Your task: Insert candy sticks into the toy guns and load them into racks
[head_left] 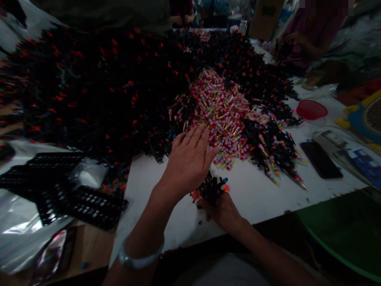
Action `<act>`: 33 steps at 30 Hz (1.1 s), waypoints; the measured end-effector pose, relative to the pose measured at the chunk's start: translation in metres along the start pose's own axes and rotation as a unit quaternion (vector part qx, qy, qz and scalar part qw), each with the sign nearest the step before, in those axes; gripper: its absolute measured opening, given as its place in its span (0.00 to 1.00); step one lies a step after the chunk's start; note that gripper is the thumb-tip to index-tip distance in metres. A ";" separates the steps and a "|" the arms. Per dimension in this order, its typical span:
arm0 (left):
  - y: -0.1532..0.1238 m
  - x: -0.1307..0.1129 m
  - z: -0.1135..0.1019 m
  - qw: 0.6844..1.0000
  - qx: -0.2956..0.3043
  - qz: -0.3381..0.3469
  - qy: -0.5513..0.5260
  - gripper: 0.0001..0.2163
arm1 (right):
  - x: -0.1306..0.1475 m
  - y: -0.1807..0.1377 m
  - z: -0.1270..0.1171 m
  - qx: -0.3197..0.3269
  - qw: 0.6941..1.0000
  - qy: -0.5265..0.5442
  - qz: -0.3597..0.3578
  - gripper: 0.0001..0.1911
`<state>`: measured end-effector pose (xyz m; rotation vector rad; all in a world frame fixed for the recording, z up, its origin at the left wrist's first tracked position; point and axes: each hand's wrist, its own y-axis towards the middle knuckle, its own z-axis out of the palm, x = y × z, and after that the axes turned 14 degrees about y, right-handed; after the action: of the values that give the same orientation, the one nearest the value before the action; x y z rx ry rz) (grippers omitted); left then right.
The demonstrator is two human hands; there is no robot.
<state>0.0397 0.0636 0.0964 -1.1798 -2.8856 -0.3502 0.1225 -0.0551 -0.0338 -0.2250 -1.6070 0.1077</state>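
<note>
My left hand [190, 159] is stretched out palm down, fingers long and side by side, at the near edge of a heap of small clear tubes [222, 107] with pink, red and yellow parts. Nothing shows in its grasp, though its underside is hidden. Just below it, my right hand [224, 210] grips a bunch of black plastic pieces [212, 190] with orange and blue tips. The left hand partly covers this bunch. On the right, more black pieces [262, 143] lie with tubes sticking out of their ends.
A huge dark pile of black pieces [89, 91] fills the left and back. Black perforated trays [86, 206] rest on plastic film at left. A phone [321, 160], a red basket [312, 109] and a fan [369, 115] are at right. Other people sit beyond; a green tub [342, 226] stands below.
</note>
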 end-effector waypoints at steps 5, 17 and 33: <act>0.000 0.002 0.001 1.000 -0.003 0.003 0.005 0.27 | -0.011 0.002 0.014 -0.018 0.968 -0.209 -0.140 0.08; 0.009 0.008 0.005 1.000 -0.017 0.018 0.002 0.27 | 0.030 0.034 -0.097 -0.273 0.872 -0.387 -0.125 0.09; -0.008 -0.004 0.002 1.000 -0.002 -0.006 0.006 0.27 | 0.010 0.031 -0.041 -0.057 0.987 0.147 -0.017 0.12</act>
<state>0.0372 0.0552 0.0919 -1.1575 -2.8841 -0.3614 0.1654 -0.0259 -0.0286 -0.2883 -1.3242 -0.0422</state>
